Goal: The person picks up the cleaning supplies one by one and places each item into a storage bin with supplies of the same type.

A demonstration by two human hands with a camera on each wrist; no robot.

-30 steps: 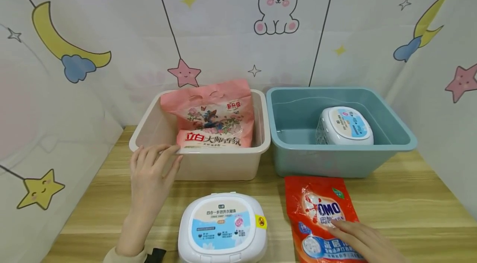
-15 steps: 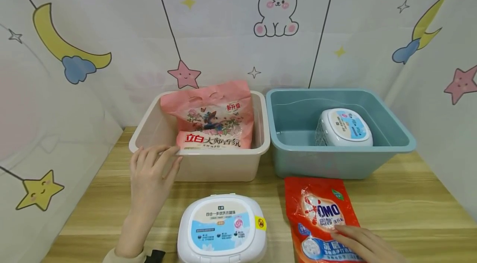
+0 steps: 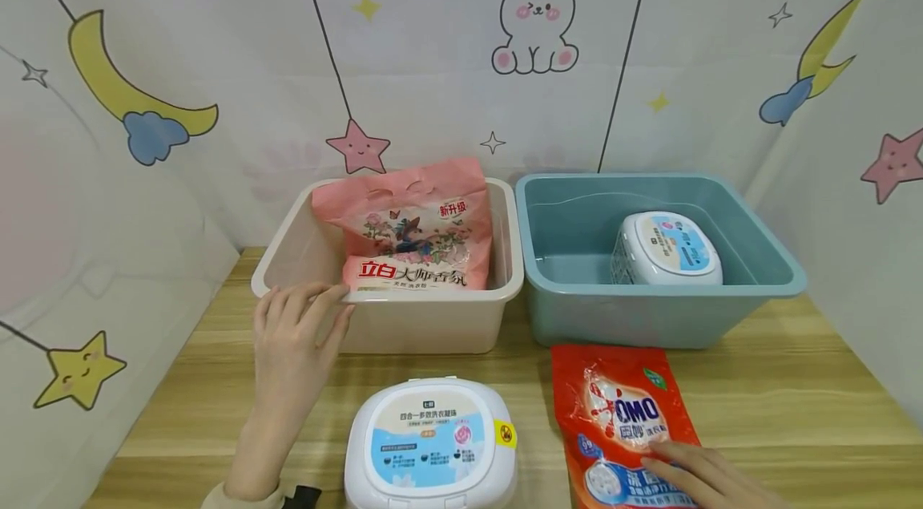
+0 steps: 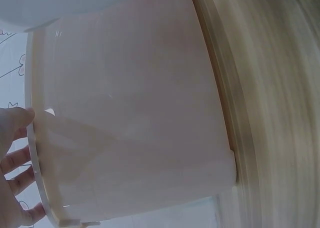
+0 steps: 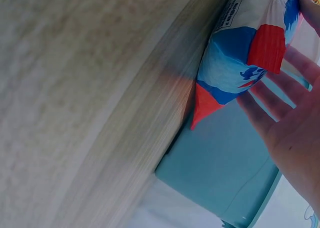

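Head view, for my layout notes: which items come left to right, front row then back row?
Front: white box → red OMO pouch; back: pink bag in cream tub → second white box in blue tub.

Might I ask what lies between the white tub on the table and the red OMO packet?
In the head view, nothing stands between the white tub and the red OMO packet: only a narrow strip of bare table shows there.
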